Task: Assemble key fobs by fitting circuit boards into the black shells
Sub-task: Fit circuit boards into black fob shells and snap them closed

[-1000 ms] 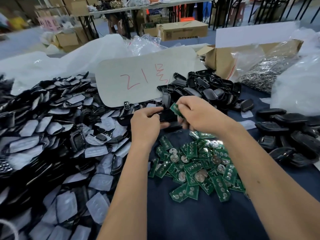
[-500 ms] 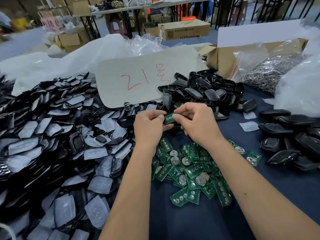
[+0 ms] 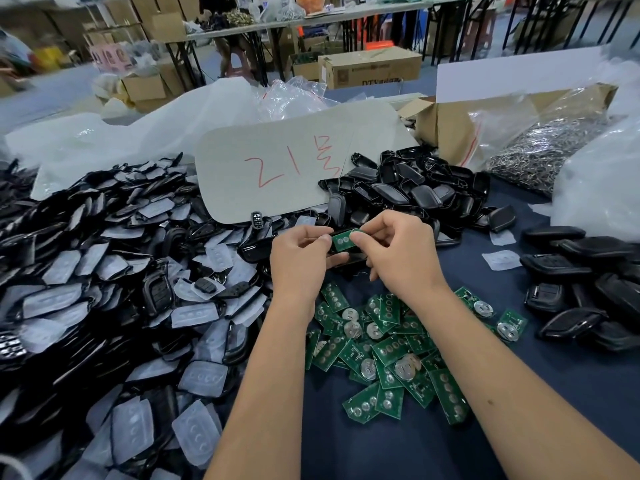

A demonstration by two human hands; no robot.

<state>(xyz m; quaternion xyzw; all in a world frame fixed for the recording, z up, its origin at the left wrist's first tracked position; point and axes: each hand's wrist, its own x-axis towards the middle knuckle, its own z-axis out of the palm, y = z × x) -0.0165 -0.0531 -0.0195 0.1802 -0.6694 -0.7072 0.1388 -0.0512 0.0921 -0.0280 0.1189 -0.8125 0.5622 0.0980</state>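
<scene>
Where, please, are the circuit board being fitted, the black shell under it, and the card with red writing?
circuit board [image 3: 342,240]: head view, on its green face between the two thumbs.
black shell [image 3: 353,255]: head view, on its dark edge below the board.
card with red writing [image 3: 277,150]: head view, on a bare part above the writing.

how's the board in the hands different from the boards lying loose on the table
The held board is pinched by the left hand and right hand over a black shell; the loose boards lie heaped on the blue cloth. It stands alone; they overlap. All are green with round pads.
</scene>
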